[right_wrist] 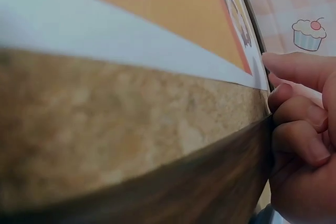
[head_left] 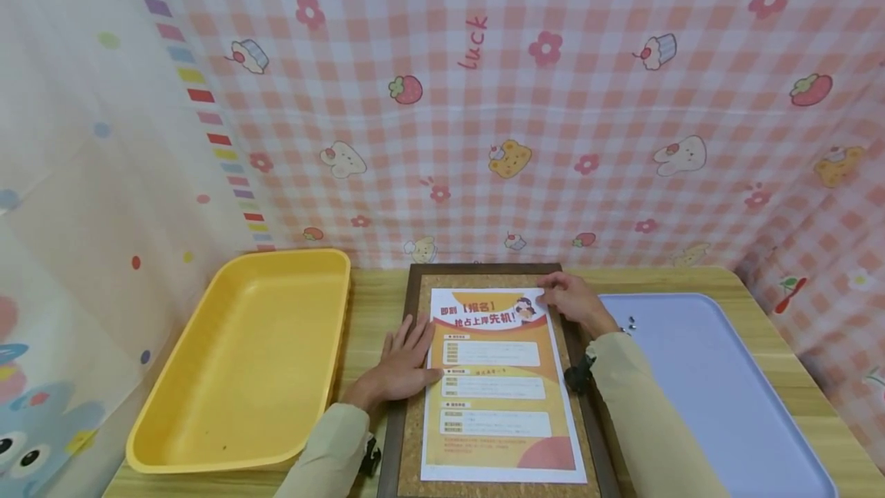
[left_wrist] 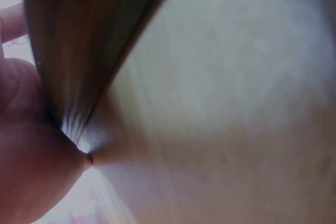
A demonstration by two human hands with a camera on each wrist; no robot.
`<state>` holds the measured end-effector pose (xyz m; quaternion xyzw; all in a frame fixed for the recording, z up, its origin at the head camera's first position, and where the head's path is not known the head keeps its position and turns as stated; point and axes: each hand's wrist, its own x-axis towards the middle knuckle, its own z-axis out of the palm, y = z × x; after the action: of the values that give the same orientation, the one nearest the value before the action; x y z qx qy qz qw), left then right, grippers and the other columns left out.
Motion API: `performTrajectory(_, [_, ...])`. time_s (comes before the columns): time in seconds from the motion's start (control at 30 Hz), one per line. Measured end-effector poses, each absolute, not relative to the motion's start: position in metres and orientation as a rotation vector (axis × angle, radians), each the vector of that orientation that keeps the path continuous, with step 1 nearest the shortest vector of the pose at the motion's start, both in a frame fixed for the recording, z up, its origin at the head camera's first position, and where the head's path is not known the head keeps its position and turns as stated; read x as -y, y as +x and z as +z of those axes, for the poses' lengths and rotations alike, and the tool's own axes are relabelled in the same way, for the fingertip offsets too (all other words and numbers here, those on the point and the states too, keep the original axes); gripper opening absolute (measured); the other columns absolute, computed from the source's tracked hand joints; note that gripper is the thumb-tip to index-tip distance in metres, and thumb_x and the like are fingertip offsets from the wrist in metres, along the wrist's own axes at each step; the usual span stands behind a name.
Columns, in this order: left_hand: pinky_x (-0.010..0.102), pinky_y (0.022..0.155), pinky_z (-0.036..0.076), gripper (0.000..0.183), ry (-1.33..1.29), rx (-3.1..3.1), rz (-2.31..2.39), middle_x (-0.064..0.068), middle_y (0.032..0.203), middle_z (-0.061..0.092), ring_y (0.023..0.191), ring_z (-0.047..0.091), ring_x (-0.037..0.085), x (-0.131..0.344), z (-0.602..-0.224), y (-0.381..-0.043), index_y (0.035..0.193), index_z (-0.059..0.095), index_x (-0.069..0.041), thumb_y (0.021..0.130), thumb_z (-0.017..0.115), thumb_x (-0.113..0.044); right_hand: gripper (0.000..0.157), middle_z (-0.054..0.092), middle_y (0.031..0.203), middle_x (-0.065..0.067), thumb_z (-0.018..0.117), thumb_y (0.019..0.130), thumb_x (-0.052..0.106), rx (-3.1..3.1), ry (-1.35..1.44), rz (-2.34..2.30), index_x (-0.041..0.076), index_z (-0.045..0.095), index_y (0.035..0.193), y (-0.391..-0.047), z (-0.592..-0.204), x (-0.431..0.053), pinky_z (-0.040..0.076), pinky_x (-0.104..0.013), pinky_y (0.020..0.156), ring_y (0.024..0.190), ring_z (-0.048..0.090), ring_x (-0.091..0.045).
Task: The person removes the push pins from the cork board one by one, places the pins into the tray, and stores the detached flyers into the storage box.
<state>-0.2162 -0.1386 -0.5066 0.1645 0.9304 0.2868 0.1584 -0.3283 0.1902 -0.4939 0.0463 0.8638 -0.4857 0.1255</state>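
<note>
A printed orange and white poster (head_left: 498, 390) lies on a cork board (head_left: 411, 444) with a dark wooden frame (head_left: 484, 269). My left hand (head_left: 402, 363) rests with spread fingers over the board's left side, the thumb reaching onto the poster. In the left wrist view the palm (left_wrist: 31, 145) shows beside the dark frame (left_wrist: 79, 51). At the poster's top right corner, my right hand (head_left: 572, 300) pinches the paper's edge. Up close, its lower fingers (right_wrist: 299, 114) are curled beside the frame and the fingertips meet right at the corner.
A yellow tray (head_left: 242, 360) stands to the left. On the right, a light blue tray (head_left: 719, 383) holds several small silver pieces (head_left: 631, 323) near its left edge. Behind the wooden table (head_left: 677, 280) hangs a pink checked cloth (head_left: 456, 129).
</note>
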Motion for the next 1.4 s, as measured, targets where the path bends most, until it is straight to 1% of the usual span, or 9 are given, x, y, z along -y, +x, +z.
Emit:
performTrajectory(0.1, [0.058,0.117,-0.011,0.083,0.477,-2.662,0.838,0.003,0.167,-0.007,0.151,-0.018,0.026,0.138,-0.509,-0.217,0.16,0.006,-0.012,0.098,0.052,-0.039,0.038,0.056,0.084,-0.002,0.069,0.088,0.019,-2.484,0.172,-1.417,0.011,0.064,0.124,-0.331,-0.494,-0.19,0.036,-0.026,0.052,0.065,0.047,-0.015])
performTrajectory(0.2, [0.058,0.117,-0.011,0.083,0.483,-2.673,0.823,0.001,0.167,-0.008,0.151,-0.019,0.025,0.139,-0.513,-0.219,0.16,0.005,-0.013,0.098,0.052,-0.04,0.037,0.053,0.076,0.001,0.07,0.088,0.018,-2.46,0.189,-1.418,0.01,0.064,0.124,-0.333,-0.493,-0.19,0.033,-0.025,0.049,0.059,0.044,-0.013])
performTrajectory(0.3, [0.057,0.117,-0.011,0.084,0.481,-2.679,0.797,-0.001,0.166,-0.01,0.151,-0.02,0.023,0.14,-0.517,-0.22,0.16,0.002,-0.015,0.098,0.051,-0.042,0.037,0.052,0.074,0.001,0.071,0.088,0.019,-2.452,0.199,-1.406,0.011,0.065,0.124,-0.334,-0.491,-0.19,0.033,-0.025,0.049,0.058,0.044,-0.013])
performTrajectory(0.5, [0.058,0.117,-0.011,0.083,0.482,-2.671,0.813,0.001,0.167,-0.009,0.151,-0.02,0.025,0.141,-0.518,-0.221,0.16,0.004,-0.014,0.098,0.052,-0.041,0.039,0.051,0.068,-0.001,0.072,0.087,0.018,-2.439,0.169,-1.412,0.008,0.064,0.124,-0.335,-0.488,-0.19,0.031,-0.025,0.047,0.051,0.04,-0.012])
performTrajectory(0.63, [0.058,0.117,-0.011,0.084,0.475,-2.67,0.807,0.001,0.167,-0.009,0.151,-0.02,0.025,0.14,-0.514,-0.219,0.16,0.004,-0.014,0.098,0.053,-0.041,0.038,0.054,0.074,-0.001,0.072,0.087,0.019,-2.434,0.173,-1.403,0.009,0.065,0.123,-0.335,-0.488,-0.19,0.032,-0.025,0.048,0.054,0.042,-0.013])
performTrajectory(0.8, [0.06,0.116,-0.011,0.082,0.492,-2.667,0.84,0.007,0.167,-0.006,0.152,-0.017,0.029,0.138,-0.507,-0.216,0.16,0.007,-0.009,0.098,0.053,-0.035,0.035,0.056,0.08,-0.002,0.07,0.088,0.019,-2.428,0.191,-1.407,0.009,0.065,0.121,-0.337,-0.488,-0.189,0.033,-0.026,0.05,0.057,0.045,-0.014])
performTrajectory(0.97, [0.062,0.116,-0.009,0.081,0.499,-2.658,0.854,0.011,0.167,-0.003,0.152,-0.015,0.033,0.137,-0.5,-0.213,0.16,0.008,-0.006,0.098,0.053,-0.034,0.033,0.053,0.073,-0.002,0.071,0.087,0.017,-2.429,0.199,-1.426,0.007,0.065,0.118,-0.337,-0.488,-0.189,0.032,-0.026,0.048,0.054,0.042,-0.013])
performTrajectory(1.13, [0.061,0.117,-0.007,0.081,0.476,-2.668,0.819,0.009,0.167,-0.002,0.152,-0.014,0.032,0.137,-0.498,-0.213,0.16,0.009,-0.007,0.098,0.054,-0.034,0.032,0.051,0.069,-0.001,0.071,0.087,0.016,-2.418,0.183,-1.451,0.005,0.064,0.116,-0.337,-0.489,-0.188,0.031,-0.026,0.046,0.051,0.041,-0.013])
performTrajectory(1.4, [0.061,0.117,-0.008,0.081,0.485,-2.664,0.821,0.008,0.167,-0.003,0.152,-0.015,0.031,0.137,-0.499,-0.213,0.16,0.008,-0.008,0.098,0.053,-0.035,0.031,0.052,0.071,0.0,0.071,0.087,0.017,-2.437,0.213,-1.44,0.006,0.065,0.115,-0.337,-0.489,-0.187,0.031,-0.026,0.047,0.054,0.043,-0.014])
